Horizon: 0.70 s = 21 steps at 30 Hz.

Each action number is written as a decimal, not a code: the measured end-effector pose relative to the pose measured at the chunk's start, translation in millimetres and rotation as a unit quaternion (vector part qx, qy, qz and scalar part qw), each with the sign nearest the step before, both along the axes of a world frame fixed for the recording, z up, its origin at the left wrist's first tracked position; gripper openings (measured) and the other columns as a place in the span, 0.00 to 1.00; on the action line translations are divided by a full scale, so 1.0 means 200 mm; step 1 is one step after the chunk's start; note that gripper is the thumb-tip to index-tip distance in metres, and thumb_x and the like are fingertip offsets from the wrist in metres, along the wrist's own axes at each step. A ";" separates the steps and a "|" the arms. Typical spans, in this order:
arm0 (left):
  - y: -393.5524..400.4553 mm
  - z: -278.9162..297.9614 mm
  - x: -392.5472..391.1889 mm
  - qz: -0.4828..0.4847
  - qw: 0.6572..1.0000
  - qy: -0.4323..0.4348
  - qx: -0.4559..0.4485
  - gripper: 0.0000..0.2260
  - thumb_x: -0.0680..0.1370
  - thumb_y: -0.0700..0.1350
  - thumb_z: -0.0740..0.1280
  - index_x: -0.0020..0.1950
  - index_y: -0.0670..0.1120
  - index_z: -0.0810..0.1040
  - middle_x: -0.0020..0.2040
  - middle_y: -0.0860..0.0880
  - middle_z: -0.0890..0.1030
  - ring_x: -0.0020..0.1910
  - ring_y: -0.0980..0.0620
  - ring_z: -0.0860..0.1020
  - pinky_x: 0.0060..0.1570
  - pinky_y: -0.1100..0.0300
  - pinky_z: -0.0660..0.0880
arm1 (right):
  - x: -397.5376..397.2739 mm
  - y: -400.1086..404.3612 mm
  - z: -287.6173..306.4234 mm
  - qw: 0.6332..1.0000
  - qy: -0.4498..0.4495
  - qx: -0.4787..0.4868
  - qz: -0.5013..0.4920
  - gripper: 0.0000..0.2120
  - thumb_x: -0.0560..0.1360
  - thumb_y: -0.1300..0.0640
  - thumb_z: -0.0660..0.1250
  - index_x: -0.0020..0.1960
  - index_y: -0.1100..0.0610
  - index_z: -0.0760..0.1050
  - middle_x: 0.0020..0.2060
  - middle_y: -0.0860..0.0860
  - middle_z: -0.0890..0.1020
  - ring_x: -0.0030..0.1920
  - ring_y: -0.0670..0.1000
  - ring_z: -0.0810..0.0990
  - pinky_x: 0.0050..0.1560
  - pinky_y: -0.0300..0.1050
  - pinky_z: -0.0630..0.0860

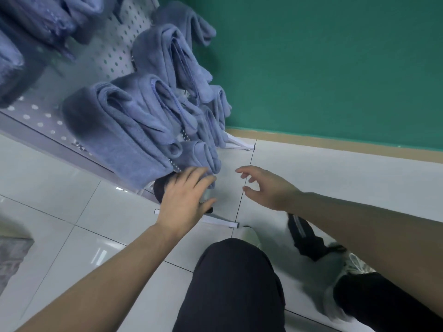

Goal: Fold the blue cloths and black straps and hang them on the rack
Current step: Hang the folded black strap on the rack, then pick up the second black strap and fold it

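Several folded blue cloths hang on hooks of a white perforated rack at the upper left. At the rack's lowest row, my left hand lies with fingers spread over a dark folded strap, just under a small blue cloth. Whether the fingers curl round the strap is hidden by the hand. My right hand hovers to the right of it with loosely spread fingers, holding nothing. Another black strap lies on the floor under my right forearm.
The rack's white feet stick out over the glossy white floor tiles. A green wall with a tan skirting stands behind. My dark-trousered knee and shoe are below. A grey cloth lies at the left edge.
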<state>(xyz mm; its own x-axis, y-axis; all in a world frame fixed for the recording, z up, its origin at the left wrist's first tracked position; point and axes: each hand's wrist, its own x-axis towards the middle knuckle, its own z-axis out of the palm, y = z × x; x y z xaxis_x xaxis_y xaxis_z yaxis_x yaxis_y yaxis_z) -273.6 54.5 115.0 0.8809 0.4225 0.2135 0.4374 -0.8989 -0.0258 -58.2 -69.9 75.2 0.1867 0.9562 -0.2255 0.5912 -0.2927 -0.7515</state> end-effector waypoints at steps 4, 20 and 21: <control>-0.05 -0.04 0.27 -0.066 0.997 0.029 -0.003 0.22 0.70 0.55 0.76 0.61 0.51 0.78 0.63 0.50 0.78 0.62 0.47 0.75 0.56 0.51 0.70 | 0.16 -0.11 -0.04 0.999 -0.002 -0.024 -0.045 0.21 0.81 0.49 0.63 0.73 0.41 0.65 0.62 0.41 0.74 0.59 0.45 0.75 0.55 0.41 0.71; -0.25 -0.79 1.18 0.005 0.890 0.307 -0.338 0.20 0.79 0.57 0.67 0.68 0.53 0.70 0.65 0.51 0.75 0.59 0.48 0.76 0.57 0.54 0.74 | 0.66 -0.50 -0.74 0.940 0.027 -0.304 -0.151 0.20 0.79 0.51 0.65 0.70 0.48 0.67 0.60 0.48 0.78 0.54 0.51 0.77 0.54 0.44 0.74; -0.26 -0.88 1.19 0.017 0.881 0.316 -0.352 0.19 0.79 0.56 0.67 0.67 0.53 0.70 0.63 0.51 0.75 0.58 0.48 0.76 0.56 0.54 0.74 | 0.66 -0.51 -0.81 0.935 0.032 -0.320 -0.150 0.20 0.79 0.50 0.66 0.70 0.48 0.68 0.59 0.49 0.79 0.53 0.51 0.77 0.53 0.44 0.74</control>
